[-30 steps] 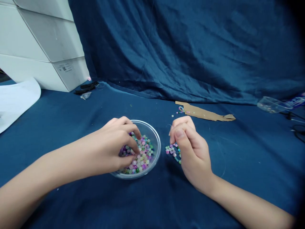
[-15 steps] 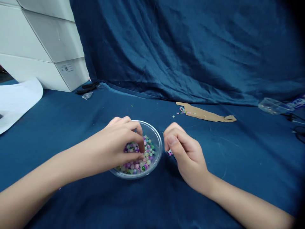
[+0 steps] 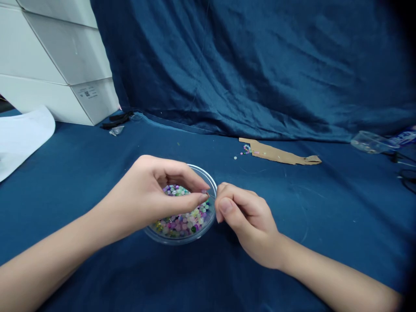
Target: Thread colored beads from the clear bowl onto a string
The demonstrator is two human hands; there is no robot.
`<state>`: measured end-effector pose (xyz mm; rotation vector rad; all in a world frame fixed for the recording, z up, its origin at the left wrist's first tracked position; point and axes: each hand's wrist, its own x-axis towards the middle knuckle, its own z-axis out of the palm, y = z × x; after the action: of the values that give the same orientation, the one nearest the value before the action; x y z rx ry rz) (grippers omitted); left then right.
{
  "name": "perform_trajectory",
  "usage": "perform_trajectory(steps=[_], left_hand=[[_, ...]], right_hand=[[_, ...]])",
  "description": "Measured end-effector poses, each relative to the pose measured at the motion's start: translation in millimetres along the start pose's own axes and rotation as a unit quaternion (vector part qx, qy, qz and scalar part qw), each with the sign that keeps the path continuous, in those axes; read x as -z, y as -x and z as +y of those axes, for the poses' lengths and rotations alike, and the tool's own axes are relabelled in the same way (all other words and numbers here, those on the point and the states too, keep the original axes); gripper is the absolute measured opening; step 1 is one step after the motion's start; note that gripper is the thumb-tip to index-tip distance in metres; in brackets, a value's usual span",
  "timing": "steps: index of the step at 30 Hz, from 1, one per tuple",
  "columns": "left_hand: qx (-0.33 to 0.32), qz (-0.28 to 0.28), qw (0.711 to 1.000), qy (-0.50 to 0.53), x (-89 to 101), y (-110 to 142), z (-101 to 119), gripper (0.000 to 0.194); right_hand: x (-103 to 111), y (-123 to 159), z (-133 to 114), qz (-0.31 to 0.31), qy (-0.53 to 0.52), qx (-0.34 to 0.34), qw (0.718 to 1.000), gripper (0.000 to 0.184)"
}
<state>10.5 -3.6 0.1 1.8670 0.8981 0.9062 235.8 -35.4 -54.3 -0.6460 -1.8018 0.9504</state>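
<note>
A small pale bead [image 3: 204, 191] is pinched between the thumb and forefinger of my left hand [image 3: 152, 190], above the clear round bowl [image 3: 212, 216]. Many round beads [image 3: 185, 223] in purple, pink, green and white lie in that bowl, partly covered by the hand. Close to its right rim, my right hand [image 3: 248, 219] is closed, thumb pressed against the curled forefinger. Its fingers hide what they grip; half a second ago small beads showed beneath them, seemingly on a thread.
Farther back lies a torn cardboard strip [image 3: 286, 157], with a small cluster of beads [image 3: 247, 149] at its left end. A clear plastic container [image 3: 370, 142] is at the far right. White boxes [image 3: 65, 65] and white paper [image 3: 24, 138] stand left; a blue curtain [image 3: 253, 65] hangs behind.
My left hand has come up out of the beads and turned, now with a bead at its fingertips toward the right. My right hand has shifted slightly left and down, nearer the bowl.
</note>
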Motion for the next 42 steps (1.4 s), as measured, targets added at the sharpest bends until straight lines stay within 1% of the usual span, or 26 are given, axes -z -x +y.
perform_trajectory(steps=[3,7,10,19,24,28,33,42], left_hand=[[0.013,-0.001,1.0,0.012,0.6,0,0,0.007],[0.031,0.009,0.999,0.036,-0.2,1,5,0.008],[0.032,0.015,0.998,0.047,-0.8,2,8,0.01],[0.037,-0.029,0.998,0.05,-1.1,4,9,0.008],[0.03,-0.031,0.997,0.059,-1.7,4,9,0.007],[0.033,-0.028,0.996,0.08,-2.4,4,7,0.009],[0.031,-0.034,0.997,0.06,-3.4,5,5,0.009],[0.013,-0.019,0.999,0.027,-5.1,4,2,0.01]], right_hand=[[-1,0,-1,0.004,-0.009,0.002,1.0,0.032],[-3,-1,-3,0.0,-0.024,0.012,1.0,0.031],[-3,0,-5,-0.004,-0.027,0.016,0.999,0.031],[-4,0,-6,0.001,-0.012,0.012,1.0,0.031],[-4,-1,-6,0.02,-0.002,0.018,1.0,0.034],[-4,-1,-6,0.023,-0.001,0.017,1.0,0.034],[-4,0,-5,0.023,-0.006,0.015,1.0,0.033],[-3,1,-6,0.005,-0.013,-0.001,1.0,0.034]])
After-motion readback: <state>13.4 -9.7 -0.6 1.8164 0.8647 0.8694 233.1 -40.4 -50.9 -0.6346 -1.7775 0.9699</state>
